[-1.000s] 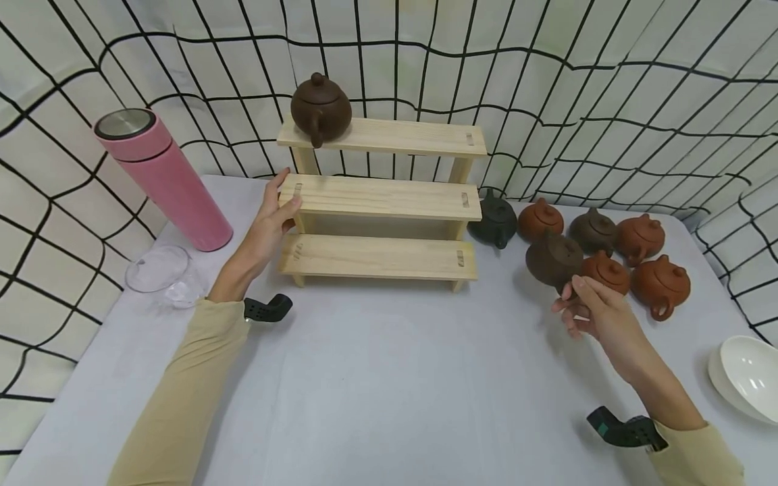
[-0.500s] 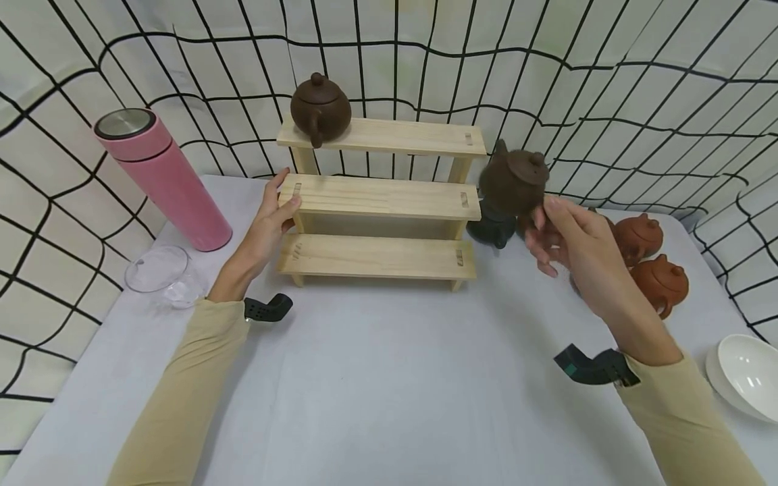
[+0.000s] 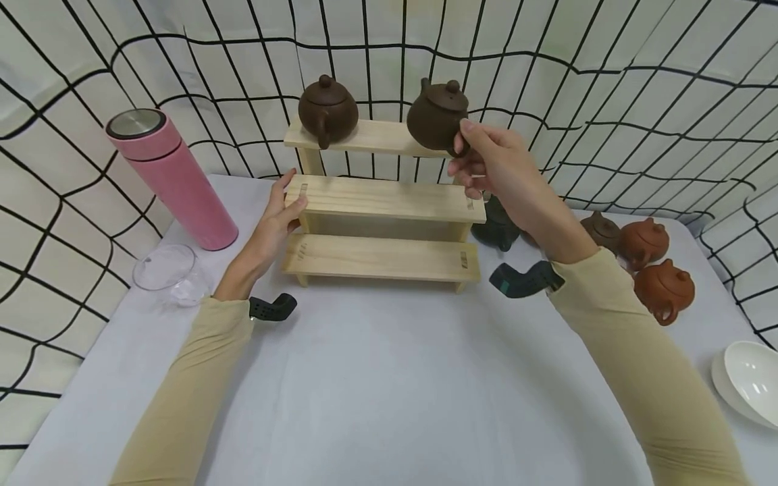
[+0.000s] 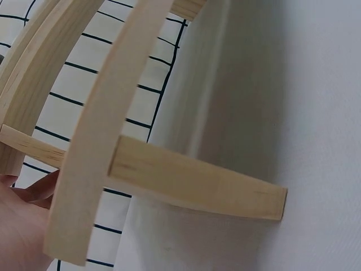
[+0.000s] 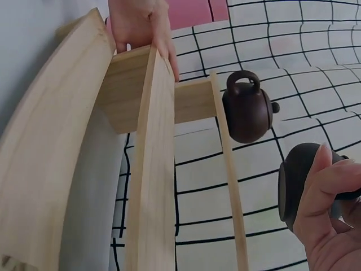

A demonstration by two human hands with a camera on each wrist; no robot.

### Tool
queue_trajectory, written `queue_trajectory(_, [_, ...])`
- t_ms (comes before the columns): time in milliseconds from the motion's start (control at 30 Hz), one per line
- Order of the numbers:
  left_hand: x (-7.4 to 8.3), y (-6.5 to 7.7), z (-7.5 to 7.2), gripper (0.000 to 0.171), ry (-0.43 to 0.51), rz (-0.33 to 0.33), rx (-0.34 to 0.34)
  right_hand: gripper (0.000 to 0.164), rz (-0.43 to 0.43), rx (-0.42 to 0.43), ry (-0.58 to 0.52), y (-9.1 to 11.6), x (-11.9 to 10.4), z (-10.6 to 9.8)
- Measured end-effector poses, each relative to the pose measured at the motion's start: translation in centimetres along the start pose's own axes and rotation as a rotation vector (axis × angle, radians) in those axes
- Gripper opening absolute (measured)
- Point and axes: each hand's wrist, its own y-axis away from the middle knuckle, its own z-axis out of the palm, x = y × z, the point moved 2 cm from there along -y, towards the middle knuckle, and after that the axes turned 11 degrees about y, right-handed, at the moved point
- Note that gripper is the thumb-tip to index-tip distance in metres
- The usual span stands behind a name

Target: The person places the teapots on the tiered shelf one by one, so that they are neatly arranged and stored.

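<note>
- Head view, centre: three-step wooden rack (image 3: pixel 389 199) on a pale grey tabletop (image 3: pixel 377 378), against a white cloth backdrop with a black grid.
- Head view, upper centre: right hand (image 3: pixel 495 165) pinches a dark brown teapot (image 3: pixel 436 116) by its handle, thumb on top and fingers curled beneath; the pot sits level at the top shelf, toward that shelf's right end. Whether its base touches the board cannot be told.
- Head view, upper centre-left: second brown teapot (image 3: pixel 328 110) stands on the left end of the top shelf, well apart from the held pot.
- Head view, centre-left: left hand (image 3: pixel 273 226) rests against the left end of the middle shelf, fingers straight, thumb along the board's front edge, gripping nothing.
- Head view, left: pink flask (image 3: pixel 173 179) with a steel cap, upright; clear glass lid (image 3: pixel 164 268) just below it.
- Head view, right: blackish teapot (image 3: pixel 495 226) beside the rack's right leg; reddish teapots (image 3: pixel 665 290) grouped further right; white bowl (image 3: pixel 750 378) at the lower right edge.
- Left wrist view: shelf boards and a crosspiece fill the frame; part of the left hand (image 4: pixel 20 226) at the lower left, behind a board.
- Right wrist view: right hand (image 5: pixel 327 217) at the lower right, thumb pressed on the dark brown teapot (image 5: pixel 296 183); second brown teapot (image 5: pixel 247 113) above it on the top shelf; left hand (image 5: pixel 141 28) at the upper edge, fingers laid over a board end.
</note>
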Motion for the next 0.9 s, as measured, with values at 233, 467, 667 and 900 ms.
queue_trajectory(233, [-0.1,0.0,0.2,0.07,0.001,-0.006,-0.001,0.033,0.047,-0.039,0.022,-2.9,-0.5,1.9])
queue_trajectory(467, [0.0,-0.1,0.2,0.07,-0.01,0.007,0.003,0.032,0.039,-0.043,0.019,-4.4,-0.8,3.0])
queue_trajectory(667, [0.0,-0.1,0.1,0.07,-0.014,0.01,0.006,0.033,0.053,-0.013,0.048,-5.3,-0.3,3.7])
queue_trajectory(900, [-0.1,-0.1,0.1,0.07,-0.015,0.009,0.008,0.033,0.051,-0.014,0.041,-5.6,0.4,4.3])
